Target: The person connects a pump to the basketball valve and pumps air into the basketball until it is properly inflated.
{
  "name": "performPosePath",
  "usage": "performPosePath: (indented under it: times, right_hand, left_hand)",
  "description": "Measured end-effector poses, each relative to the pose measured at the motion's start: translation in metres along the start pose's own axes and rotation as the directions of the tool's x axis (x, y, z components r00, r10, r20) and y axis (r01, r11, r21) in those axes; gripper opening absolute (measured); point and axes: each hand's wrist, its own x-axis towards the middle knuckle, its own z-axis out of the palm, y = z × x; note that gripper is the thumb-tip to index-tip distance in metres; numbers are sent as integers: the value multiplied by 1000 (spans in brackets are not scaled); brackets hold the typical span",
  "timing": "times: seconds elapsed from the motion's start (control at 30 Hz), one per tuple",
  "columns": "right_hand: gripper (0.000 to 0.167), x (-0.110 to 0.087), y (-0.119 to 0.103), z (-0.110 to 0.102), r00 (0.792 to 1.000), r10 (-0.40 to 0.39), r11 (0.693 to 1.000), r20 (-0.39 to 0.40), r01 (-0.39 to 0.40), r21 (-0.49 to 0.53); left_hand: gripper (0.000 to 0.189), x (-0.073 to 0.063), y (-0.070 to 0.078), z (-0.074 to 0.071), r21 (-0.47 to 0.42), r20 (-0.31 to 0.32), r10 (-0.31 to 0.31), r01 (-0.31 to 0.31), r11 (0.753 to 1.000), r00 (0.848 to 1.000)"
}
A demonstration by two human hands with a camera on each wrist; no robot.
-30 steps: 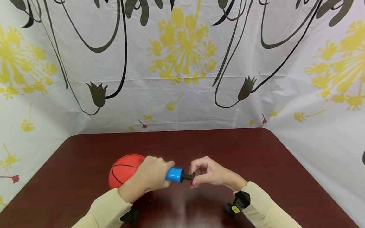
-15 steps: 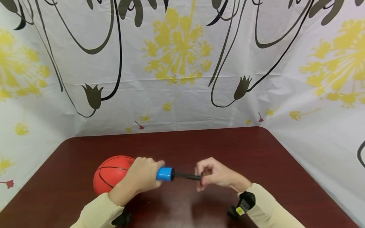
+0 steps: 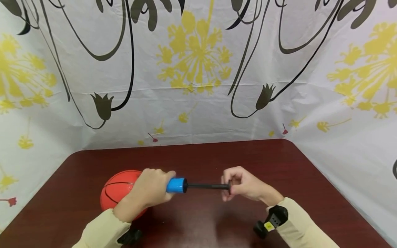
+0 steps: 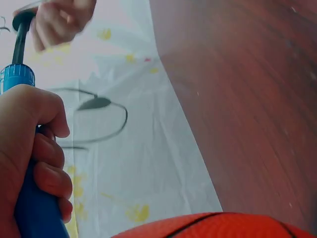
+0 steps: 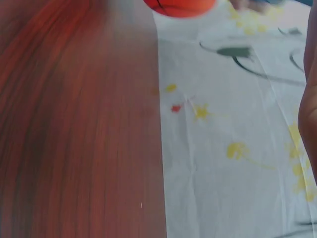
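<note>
A blue hand pump (image 3: 176,185) lies sideways above the table, its black rod (image 3: 207,186) drawn far out to the right. My left hand (image 3: 152,187) grips the blue barrel, fingers wrapped round it, as the left wrist view shows on the barrel (image 4: 37,210). With thumb and fingers, my right hand (image 3: 243,184) pinches the black handle (image 3: 229,187) at the rod's end. An orange-red basketball (image 3: 119,187) with black lines sits behind and left of my left hand, which hides part of it. The pump's other end is hidden behind that hand.
The dark red-brown table (image 3: 263,162) has rounded far corners. A white curtain (image 3: 204,120) with yellow and dark plant prints hangs along its back and sides. Black wrist cameras (image 3: 277,216) are strapped over pale sleeves.
My right hand has moved right with the handle, drawing the rod much further out of the barrel. My left hand, pump and ball appear further left in the view.
</note>
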Motion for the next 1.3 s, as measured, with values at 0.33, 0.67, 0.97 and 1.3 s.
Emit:
performPosePath:
  times: [0.33,0.67,0.97,1.3]
  right_hand:
    - [32,19,10,12,987,160,985,18,-159,-65]
    - [20,7,2,7,997,72,995,-17,-73,-69]
    - [28,5,-3,7,999,24,991,-40,-29,-134]
    - [25,30,-7,7,996,92,971,1,-89,-221]
  left_hand:
    - [26,11,18,0,-2,106,13,-13,1000,994]
    - [26,0,6,2,-31,55,7,-5,1000,998]
    - [26,3,6,-1,2,56,-2,2,1000,998]
    - [24,14,5,-6,-6,6,77,-77,997,997]
